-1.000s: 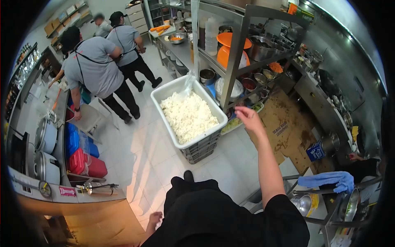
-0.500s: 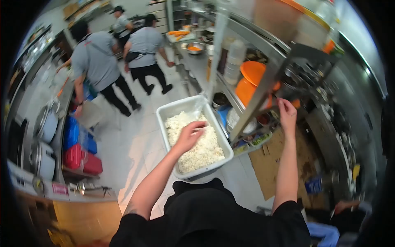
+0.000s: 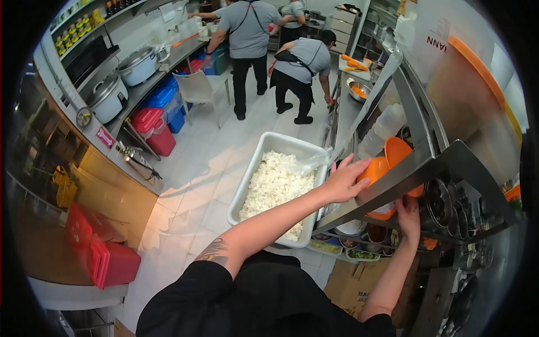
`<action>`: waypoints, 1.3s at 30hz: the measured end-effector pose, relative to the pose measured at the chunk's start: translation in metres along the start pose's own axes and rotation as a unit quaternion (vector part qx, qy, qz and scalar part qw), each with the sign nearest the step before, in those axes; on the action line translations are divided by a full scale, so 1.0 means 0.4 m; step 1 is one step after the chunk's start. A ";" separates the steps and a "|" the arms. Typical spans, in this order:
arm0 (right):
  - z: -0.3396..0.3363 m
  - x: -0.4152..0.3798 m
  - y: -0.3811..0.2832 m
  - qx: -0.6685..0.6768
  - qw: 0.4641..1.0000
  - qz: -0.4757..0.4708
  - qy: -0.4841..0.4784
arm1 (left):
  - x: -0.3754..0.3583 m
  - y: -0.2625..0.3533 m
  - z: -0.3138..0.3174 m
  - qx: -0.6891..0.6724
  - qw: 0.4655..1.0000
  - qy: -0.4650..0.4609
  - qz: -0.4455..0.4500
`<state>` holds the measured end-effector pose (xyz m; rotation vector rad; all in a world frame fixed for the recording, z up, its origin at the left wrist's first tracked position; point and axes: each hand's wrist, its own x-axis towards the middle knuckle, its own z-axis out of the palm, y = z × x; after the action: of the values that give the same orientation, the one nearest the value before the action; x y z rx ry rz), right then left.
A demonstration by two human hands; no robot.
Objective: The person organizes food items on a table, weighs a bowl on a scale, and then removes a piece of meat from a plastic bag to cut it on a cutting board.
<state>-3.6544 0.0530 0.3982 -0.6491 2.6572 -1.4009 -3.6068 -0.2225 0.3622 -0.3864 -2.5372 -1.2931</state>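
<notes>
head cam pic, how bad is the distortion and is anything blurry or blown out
Head view: strong fisheye, black corners, shelf rails bend. The left hand on the orange bowl and the white tub are sharp; the right hand sits in shelf shadow; the near orange-rimmed container at upper right is blurred.

1. Floor (image 3: 224, 163): pale square tiles, brightly lit.
2. Left tabletop (image 3: 149, 84): long steel run carrying two rice cookers (image 3: 120, 81).
3. Under it: blue and red bins (image 3: 160, 112); white chair (image 3: 199, 90) alongside.
4. Right: steel shelving frame (image 3: 426, 163).
5. Far end: three people in grey shirts (image 3: 250, 28).
6. Cardboard (image 3: 351, 283) on the floor, lower right.
</notes>
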 end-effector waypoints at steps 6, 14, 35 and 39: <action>0.054 0.042 -0.009 0.162 0.985 0.052 0.041 | 0.051 -0.034 0.030 -0.123 0.984 0.112 0.063; 0.105 0.099 0.008 0.161 0.985 0.003 0.067 | 0.033 -0.049 0.055 -0.209 0.963 0.169 -0.012; 0.238 0.016 -0.110 0.192 0.942 -0.008 0.276 | 0.075 -0.123 0.017 -0.558 0.823 0.011 -0.102; 0.291 -0.001 -0.157 0.395 0.848 0.031 0.352 | 0.023 -0.160 -0.028 -0.713 0.685 0.001 -0.149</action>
<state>-3.6037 -0.0679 0.3805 0.0763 2.0310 -2.8478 -3.6365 -0.2668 0.3240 -0.1839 -0.9919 -3.1210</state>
